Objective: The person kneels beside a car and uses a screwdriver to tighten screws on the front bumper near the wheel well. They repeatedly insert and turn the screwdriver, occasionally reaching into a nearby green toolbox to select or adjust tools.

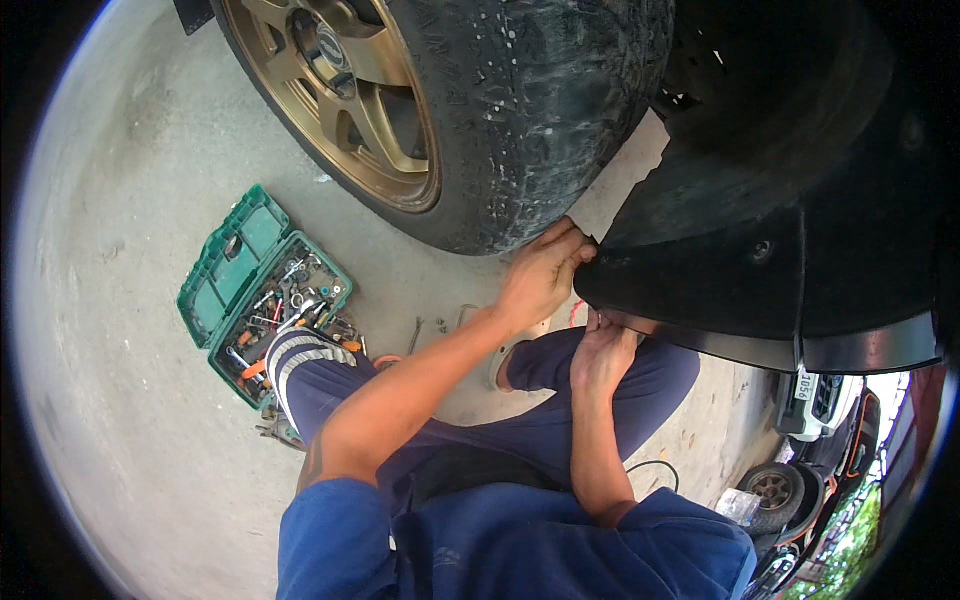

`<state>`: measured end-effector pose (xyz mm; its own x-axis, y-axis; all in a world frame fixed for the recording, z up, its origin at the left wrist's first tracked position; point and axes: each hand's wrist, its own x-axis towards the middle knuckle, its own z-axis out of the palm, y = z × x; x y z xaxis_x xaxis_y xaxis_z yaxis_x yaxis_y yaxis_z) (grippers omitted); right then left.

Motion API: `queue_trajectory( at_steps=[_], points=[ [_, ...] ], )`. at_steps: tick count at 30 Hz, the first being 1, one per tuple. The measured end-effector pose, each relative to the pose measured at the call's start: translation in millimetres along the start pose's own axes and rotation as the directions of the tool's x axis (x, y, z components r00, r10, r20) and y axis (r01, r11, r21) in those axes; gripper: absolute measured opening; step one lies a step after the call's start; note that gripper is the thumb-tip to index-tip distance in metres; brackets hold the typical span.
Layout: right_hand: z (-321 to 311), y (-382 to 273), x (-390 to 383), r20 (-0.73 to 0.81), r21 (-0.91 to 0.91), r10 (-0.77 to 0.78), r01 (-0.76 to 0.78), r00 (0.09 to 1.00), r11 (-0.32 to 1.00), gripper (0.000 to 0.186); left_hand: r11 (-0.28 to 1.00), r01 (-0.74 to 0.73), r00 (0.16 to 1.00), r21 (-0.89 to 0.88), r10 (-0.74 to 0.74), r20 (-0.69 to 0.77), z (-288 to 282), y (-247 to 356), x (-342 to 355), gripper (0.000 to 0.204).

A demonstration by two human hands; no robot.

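A black plastic car bumper [700,270] with its wheel-arch lining fills the upper right, beside a large tire [540,120] on a bronze-coloured wheel [375,110]. My left hand [548,268] is closed at the bumper's near corner, its fingertips pinching the edge just below the tire tread. Under the bumper's lower lip, my right hand [603,352] is turned up with bent fingers. Its fingertips are partly hidden behind the lip, and whatever they hold cannot be made out. A thin red strand [576,312] hangs between the two hands.
A green toolbox [262,243] lies open on the concrete floor [130,300] at left, full of wrenches, sockets and small parts. Loose tools [418,335] lie near my legs. At the far right are a spare wheel [772,492], a white vehicle [812,405] and a dark cable [658,464].
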<state>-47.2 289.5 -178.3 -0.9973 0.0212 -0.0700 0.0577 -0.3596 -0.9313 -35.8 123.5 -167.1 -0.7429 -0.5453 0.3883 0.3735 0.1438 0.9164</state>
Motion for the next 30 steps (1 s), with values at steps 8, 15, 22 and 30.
queue_trajectory(
  at_steps=[8,15,22,30],
  points=[
    [-2,4,9,0.074,-0.016,-0.002,0.003,0.997,1.000,0.043,0.750,0.648,0.757,-0.135,-0.613,0.227,-4,24,17,0.039],
    [-4,4,9,0.076,-0.007,-0.003,0.004,0.997,1.000,0.041,0.668,0.711,0.702,-0.218,-0.662,0.261,3,14,21,0.038],
    [7,-1,5,0.045,-0.009,-0.013,0.014,0.999,1.000,0.045,0.651,0.717,0.696,-0.250,-0.684,0.217,5,18,24,0.028],
    [19,-7,1,0.000,0.111,-0.030,0.030,1.000,0.993,0.036,0.368,0.809,0.556,-0.458,-0.733,0.393,3,19,30,0.024]
  ],
)
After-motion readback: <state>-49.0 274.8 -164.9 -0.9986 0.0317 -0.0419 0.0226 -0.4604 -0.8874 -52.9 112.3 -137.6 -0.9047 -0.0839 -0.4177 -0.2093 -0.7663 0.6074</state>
